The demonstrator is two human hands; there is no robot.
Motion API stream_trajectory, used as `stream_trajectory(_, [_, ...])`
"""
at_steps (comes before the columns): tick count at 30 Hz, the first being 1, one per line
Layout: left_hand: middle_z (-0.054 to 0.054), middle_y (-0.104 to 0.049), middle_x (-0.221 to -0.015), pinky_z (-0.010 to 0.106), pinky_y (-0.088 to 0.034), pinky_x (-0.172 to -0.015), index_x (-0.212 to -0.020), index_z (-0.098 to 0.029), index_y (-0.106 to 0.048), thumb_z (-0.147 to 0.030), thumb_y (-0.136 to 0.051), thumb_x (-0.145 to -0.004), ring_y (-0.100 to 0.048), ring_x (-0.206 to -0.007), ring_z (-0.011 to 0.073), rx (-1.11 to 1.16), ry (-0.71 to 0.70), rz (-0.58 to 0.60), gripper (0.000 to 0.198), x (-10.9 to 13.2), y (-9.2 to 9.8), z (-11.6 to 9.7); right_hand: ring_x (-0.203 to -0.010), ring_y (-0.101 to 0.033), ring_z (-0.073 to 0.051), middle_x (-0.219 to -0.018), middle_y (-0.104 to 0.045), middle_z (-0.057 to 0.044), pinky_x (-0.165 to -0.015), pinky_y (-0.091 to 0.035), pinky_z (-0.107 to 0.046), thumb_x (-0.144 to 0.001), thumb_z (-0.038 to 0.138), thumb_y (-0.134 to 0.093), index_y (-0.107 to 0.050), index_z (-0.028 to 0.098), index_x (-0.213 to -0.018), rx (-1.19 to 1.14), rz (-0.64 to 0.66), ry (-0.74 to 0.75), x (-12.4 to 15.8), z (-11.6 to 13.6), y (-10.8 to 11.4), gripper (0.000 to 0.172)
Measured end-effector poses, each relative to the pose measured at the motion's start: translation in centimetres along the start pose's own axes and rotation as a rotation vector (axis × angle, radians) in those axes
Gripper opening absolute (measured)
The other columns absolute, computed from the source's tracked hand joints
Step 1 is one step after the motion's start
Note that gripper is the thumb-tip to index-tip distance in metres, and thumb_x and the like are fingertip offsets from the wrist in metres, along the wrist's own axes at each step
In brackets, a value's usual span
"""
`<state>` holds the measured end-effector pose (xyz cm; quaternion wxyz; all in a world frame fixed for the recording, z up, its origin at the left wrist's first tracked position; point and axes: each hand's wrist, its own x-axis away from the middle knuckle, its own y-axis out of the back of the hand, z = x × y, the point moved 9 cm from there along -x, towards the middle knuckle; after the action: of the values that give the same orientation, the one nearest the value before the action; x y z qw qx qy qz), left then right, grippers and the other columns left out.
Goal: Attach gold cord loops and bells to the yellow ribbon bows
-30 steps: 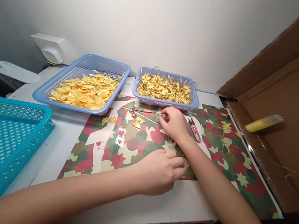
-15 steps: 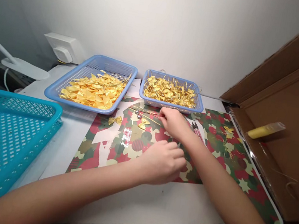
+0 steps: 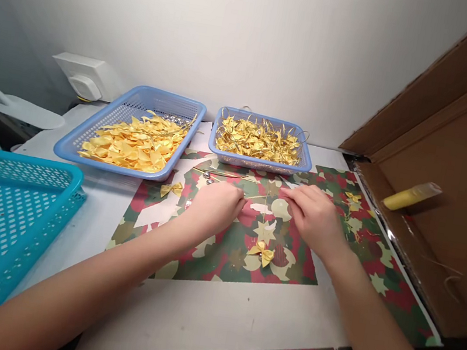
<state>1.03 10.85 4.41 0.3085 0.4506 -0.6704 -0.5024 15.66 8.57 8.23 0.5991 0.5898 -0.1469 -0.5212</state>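
My left hand (image 3: 216, 211) is closed, its fingertips pinching a thin gold cord (image 3: 260, 196) above the camouflage-patterned mat (image 3: 219, 264). The cord stretches across toward my right hand (image 3: 317, 218), whose thumb and fingers pinch together at its other side. Below the gap between my hands lies a gold ribbon bow (image 3: 262, 253), and a thin strand runs up from it to the cord. Another gold bow (image 3: 171, 189) rests left of my left hand. Just beyond that hand are small silvery pieces (image 3: 207, 178) and several loose gold cords (image 3: 225, 174).
At the back stand a blue basket of yellow ribbon pieces (image 3: 123, 168) and a smaller blue basket of corded bows (image 3: 259, 164). A turquoise basket (image 3: 6, 234) sits at the left. Cardboard (image 3: 451, 144) walls the right side, with a yellow-filled tube (image 3: 411, 197) near it.
My right hand has drawn back from the loose cords and moved right. My left hand has moved forward and left. A cord now spans between them, and the bow below is uncovered.
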Motion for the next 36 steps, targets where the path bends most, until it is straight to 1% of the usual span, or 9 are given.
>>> stream_trajectory(3, [-0.001,-0.041,-0.047,0.028,-0.024,-0.051,-0.052,-0.019,-0.044,-0.029,-0.045,-0.092,-0.036,-0.046,0.0131,0.236,-0.011,-0.054,0.042,0.3,-0.1,-0.6,-0.084,-0.061,-0.026,-0.085,-0.071,-0.011,-0.077,-0.047,-0.04,-0.089,0.011,-0.046,-0.068,0.018,-0.087,0.05,0.033,-0.093,1.1,-0.6,-1.4,0.023])
stream_trajectory(6, [-0.003,-0.04,-0.047,0.025,-0.026,-0.049,-0.054,-0.018,-0.043,-0.037,-0.047,-0.093,-0.035,-0.047,0.0108,0.579,0.042,-0.085,0.044,0.7,-0.9,-0.7,-0.079,-0.061,-0.024,-0.079,-0.068,-0.008,-0.073,-0.047,-0.037,-0.086,0.011,-0.048,-0.065,0.018,-0.079,-0.045,-0.005,-0.224,2.3,-1.1,-2.5,0.02])
stream_trajectory(11, [-0.004,-0.046,-0.049,0.022,-0.031,-0.046,-0.062,-0.016,-0.059,-0.045,-0.055,-0.089,-0.039,-0.046,0.009,0.96,0.22,-0.08,0.04,1.2,-3.3,-0.2,-0.063,-0.057,-0.015,-0.078,-0.068,-0.004,-0.055,-0.044,-0.028,-0.078,0.017,-0.062,-0.067,0.019,-0.071,-0.405,-0.117,-0.531,4.0,-2.5,-3.6,0.008])
stream_trajectory(13, [-0.003,-0.052,-0.052,0.021,-0.035,-0.046,-0.071,-0.015,-0.066,-0.044,-0.06,-0.086,-0.044,-0.047,0.009,1.087,0.29,-0.06,0.033,1.3,-4.5,0.1,-0.063,-0.057,-0.015,-0.08,-0.068,-0.005,-0.054,-0.044,-0.027,-0.076,0.023,-0.067,-0.069,0.019,-0.072,-0.57,-0.148,-0.632,4.5,-3.0,-4.0,0.007])
stream_trajectory(16, [-0.002,-0.057,-0.057,0.02,-0.041,-0.048,-0.082,-0.014,-0.069,-0.039,-0.065,-0.082,-0.048,-0.048,0.0086,1.242,0.344,-0.084,0.025,1.3,-5.5,0.4,-0.062,-0.059,-0.014,-0.071,-0.066,-0.002,-0.056,-0.048,-0.027,-0.073,0.031,-0.073,-0.068,0.019,-0.073,-0.896,-0.152,-0.774,5.3,-3.4,-5.3,0.013])
stream_trajectory(20, [-0.001,-0.065,-0.064,0.019,-0.041,-0.048,-0.087,-0.015,-0.07,-0.035,-0.066,-0.08,-0.049,-0.049,0.0077,1.285,0.321,-0.159,0.022,1.4,-5.6,0.3,-0.06,-0.06,-0.012,-0.07,-0.064,0.001,-0.056,-0.051,-0.024,-0.067,0.036,-0.079,-0.064,0.019,-0.073,-1.264,-0.116,-0.893,6.0,-2.2,-7.2,0.024])
stream_trajectory(23, [0.001,-0.069,-0.071,0.02,-0.044,-0.05,-0.085,-0.015,-0.071,-0.033,-0.067,-0.08,-0.054,-0.055,0.0091,1.261,0.293,-0.201,0.019,1.5,-5.4,0.1,-0.059,-0.061,-0.012,-0.068,-0.064,0.002,-0.055,-0.053,-0.025,-0.066,0.039,-0.08,-0.063,0.019,-0.074,-1.371,-0.079,-0.908,6.1,-1.0,-7.8,0.027])
stream_trajectory(30, [0.001,-0.073,-0.075,0.019,-0.049,-0.052,-0.082,-0.017,-0.073,-0.03,-0.07,-0.079,-0.061,-0.06,0.0101,1.242,0.278,-0.26,0.014,1.8,-5.1,0.2,-0.067,-0.067,-0.014,-0.071,-0.067,0.001,-0.064,-0.057,-0.027,-0.067,0.036,-0.079,-0.064,0.02,-0.074,-1.342,-0.137,-0.855,5.9,-0.7,-7.4,0.023])
stream_trajectory(36, [0.001,-0.075,-0.075,0.018,-0.053,-0.053,-0.083,-0.018,-0.076,-0.029,-0.073,-0.078,-0.065,-0.061,0.0103,1.308,0.251,-0.259,0.013,2.1,-4.8,-0.3,-0.067,-0.064,-0.013,-0.07,-0.064,0.001,-0.062,-0.055,-0.025,-0.068,0.032,-0.077,-0.062,0.02,-0.071,-1.221,-0.183,-0.853,6.1,-1.0,-7.2,0.02])
